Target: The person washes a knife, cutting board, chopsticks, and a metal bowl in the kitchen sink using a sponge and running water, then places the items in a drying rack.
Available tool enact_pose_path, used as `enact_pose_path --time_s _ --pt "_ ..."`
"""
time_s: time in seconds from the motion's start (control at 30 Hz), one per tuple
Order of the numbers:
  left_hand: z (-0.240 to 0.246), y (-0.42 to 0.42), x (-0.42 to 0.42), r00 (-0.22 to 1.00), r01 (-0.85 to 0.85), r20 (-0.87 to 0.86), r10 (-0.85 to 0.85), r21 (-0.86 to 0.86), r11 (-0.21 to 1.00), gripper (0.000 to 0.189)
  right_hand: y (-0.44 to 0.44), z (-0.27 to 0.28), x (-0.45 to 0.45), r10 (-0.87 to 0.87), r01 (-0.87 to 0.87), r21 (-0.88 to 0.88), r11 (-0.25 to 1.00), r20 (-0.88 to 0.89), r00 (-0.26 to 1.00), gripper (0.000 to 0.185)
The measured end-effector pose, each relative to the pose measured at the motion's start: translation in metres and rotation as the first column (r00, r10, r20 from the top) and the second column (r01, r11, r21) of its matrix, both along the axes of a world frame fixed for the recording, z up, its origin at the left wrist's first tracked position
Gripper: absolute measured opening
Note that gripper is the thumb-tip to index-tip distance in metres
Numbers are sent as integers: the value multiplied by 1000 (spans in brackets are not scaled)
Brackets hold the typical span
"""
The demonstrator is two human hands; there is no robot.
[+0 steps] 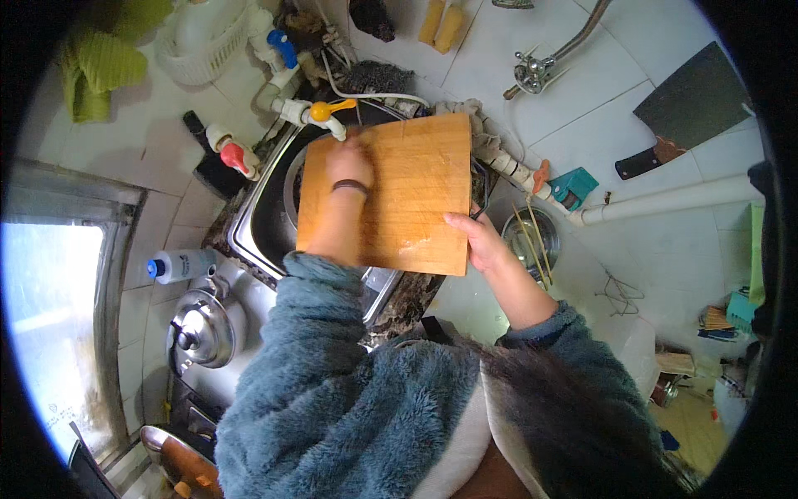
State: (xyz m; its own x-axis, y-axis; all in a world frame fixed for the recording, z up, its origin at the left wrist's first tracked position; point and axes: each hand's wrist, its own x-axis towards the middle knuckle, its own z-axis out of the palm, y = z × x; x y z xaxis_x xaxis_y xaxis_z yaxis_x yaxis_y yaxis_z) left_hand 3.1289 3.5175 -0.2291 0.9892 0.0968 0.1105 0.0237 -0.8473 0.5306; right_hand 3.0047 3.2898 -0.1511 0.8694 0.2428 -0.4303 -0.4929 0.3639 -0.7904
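Observation:
A wooden cutting board (411,193) with wet patches lies tilted over the black-lined sink (262,218). My right hand (483,240) grips its right edge, thumb on the face, beside a dark metal handle. On the upper left of the board is my left hand (350,163), blurred, just under the spout of a white plastic tap with a yellow lever (324,111). The blur hides its fingers, so whether it holds anything does not show.
A steel kettle (202,330) and a white bottle with a blue cap (184,266) stand at the left. Chopsticks (533,243) rest across a steel bowl (519,234) at the right. A cleaver (686,100) hangs on the tiled wall, near a metal faucet (533,72).

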Motion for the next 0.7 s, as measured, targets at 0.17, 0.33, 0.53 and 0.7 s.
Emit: enact_pose_path --time_s 0.17,0.33,0.53,0.7 --pt "-4 -10 -7 998 -11 -58 13 36 999 35 1 0 2 30 -29 61 998 -12 999 50" --pt "45 -73 -111 944 199 310 -109 -276 940 38 0 0 8 -78 78 -2 997 -11 997 48" --pt "-32 36 -147 964 -1 266 26 -97 995 47 -9 16 -2 -74 70 70 995 49 996 44" --pt "-34 93 -103 991 -119 71 117 25 993 36 -18 42 -14 -96 95 13 995 123 988 47"
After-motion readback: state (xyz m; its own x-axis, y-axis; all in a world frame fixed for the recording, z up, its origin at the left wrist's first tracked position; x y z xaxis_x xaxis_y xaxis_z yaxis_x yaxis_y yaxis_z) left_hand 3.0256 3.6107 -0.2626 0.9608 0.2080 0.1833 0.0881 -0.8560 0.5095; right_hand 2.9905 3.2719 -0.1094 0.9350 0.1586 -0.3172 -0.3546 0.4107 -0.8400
